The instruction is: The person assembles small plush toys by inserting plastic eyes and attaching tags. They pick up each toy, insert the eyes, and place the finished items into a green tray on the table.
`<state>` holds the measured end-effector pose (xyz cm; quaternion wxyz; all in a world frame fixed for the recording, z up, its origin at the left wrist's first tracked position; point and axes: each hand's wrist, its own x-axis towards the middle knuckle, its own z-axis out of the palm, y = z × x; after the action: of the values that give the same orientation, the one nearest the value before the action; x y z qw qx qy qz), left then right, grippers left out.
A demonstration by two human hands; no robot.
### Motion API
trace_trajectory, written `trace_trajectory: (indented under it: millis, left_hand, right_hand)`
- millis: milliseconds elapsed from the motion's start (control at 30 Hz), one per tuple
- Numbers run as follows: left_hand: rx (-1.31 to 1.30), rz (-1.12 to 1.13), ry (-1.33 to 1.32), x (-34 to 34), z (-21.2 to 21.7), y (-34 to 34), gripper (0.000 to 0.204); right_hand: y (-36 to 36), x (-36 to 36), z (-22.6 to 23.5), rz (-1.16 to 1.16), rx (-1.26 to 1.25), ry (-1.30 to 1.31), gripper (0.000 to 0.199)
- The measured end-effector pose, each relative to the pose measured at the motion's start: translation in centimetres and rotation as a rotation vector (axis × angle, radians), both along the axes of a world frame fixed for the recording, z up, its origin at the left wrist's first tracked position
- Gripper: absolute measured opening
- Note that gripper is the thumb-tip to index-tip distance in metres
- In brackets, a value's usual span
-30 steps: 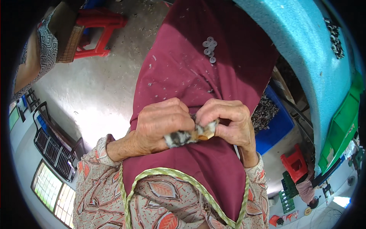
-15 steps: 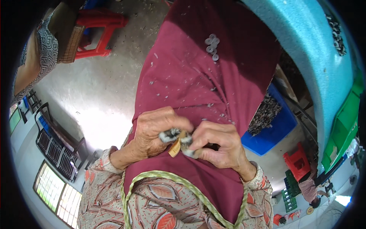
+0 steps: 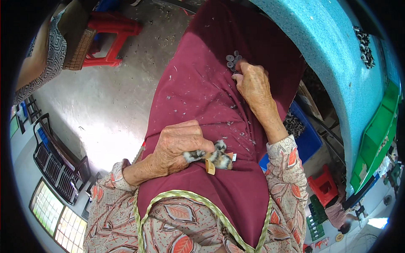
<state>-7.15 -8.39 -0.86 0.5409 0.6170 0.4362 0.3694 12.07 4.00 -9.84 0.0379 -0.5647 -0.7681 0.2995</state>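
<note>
In my left hand (image 3: 179, 145) I grip a small furry plush piece (image 3: 220, 160), mottled white, black and tan, low over my lap. A yellow paper-like tag (image 3: 210, 167) hangs from it, and a small white label shows at its right end. My right hand (image 3: 253, 82) reaches up the maroon apron (image 3: 190, 92) to a cluster of small translucent plastic discs (image 3: 230, 58) with centre holes. Its thumb and forefinger are bent and apart at the discs; the other fingers are partly hidden.
Bits of fluff dot the apron. To the right stand a blue bin (image 3: 310, 139) of dark and white pieces, a light-blue surface (image 3: 325, 50) and a green tray (image 3: 375, 139). A red stool (image 3: 112, 38) and a seated person's arm (image 3: 36, 67) are at the left.
My right hand has let go of the plush piece and moved up and away to the discs. The left hand still holds the plush piece, now lying more to the right.
</note>
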Motion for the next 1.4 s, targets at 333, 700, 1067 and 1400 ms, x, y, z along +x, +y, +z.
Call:
trace_trajectory:
  millis: [333,700,1067,1400]
  left_hand:
    - [0.193,0.046,-0.044,-0.7,0.4,0.1,0.023]
    - [0.241,0.004,0.069,-1.1,0.9,0.2,0.028]
    - [0.256,0.047,0.094,-0.7,1.0,0.3,0.027]
    - [0.112,0.123,0.048,-0.3,1.6,-0.2,0.03]
  right_hand:
    - [-2.8,-0.4,6.5,-0.306,-0.579,0.765,0.016]
    - [-8.8,-1.4,9.8,-0.427,-0.976,1.07,0.012]
    - [-9.7,-0.3,9.6,-0.466,-1.034,1.179,0.015]
    - [-10.5,-0.2,9.6,-0.413,-0.941,1.229,0.012]
